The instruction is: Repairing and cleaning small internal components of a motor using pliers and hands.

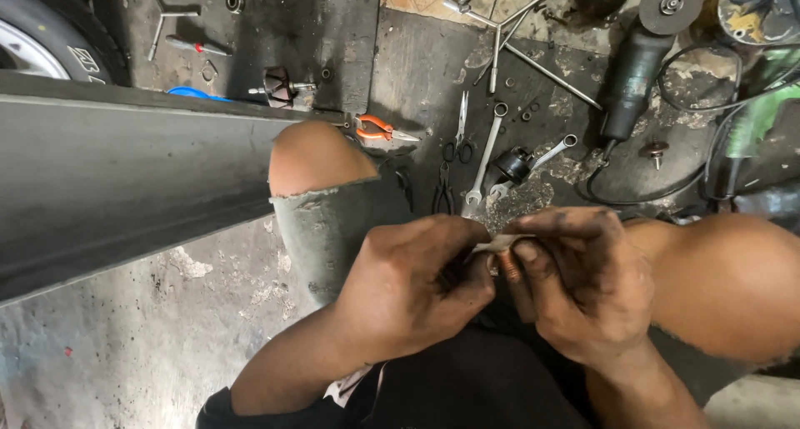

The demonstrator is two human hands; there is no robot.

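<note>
Two hands (500,283), one copper piece (510,266)

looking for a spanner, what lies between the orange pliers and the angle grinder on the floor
Head view: scissors, a combination spanner and a small black motor-like part lie between the orange pliers and the angle grinder.

orange-handled pliers (377,129) | combination wrench (486,154) | angle grinder (640,54) | tyre (42,29) | grey beam (125,179)

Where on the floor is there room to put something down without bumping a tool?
Bare floor lies lower left, between the grey panel and the left hand. Beyond the knee it is crowded: orange pliers, wrenches, grinder.
</note>
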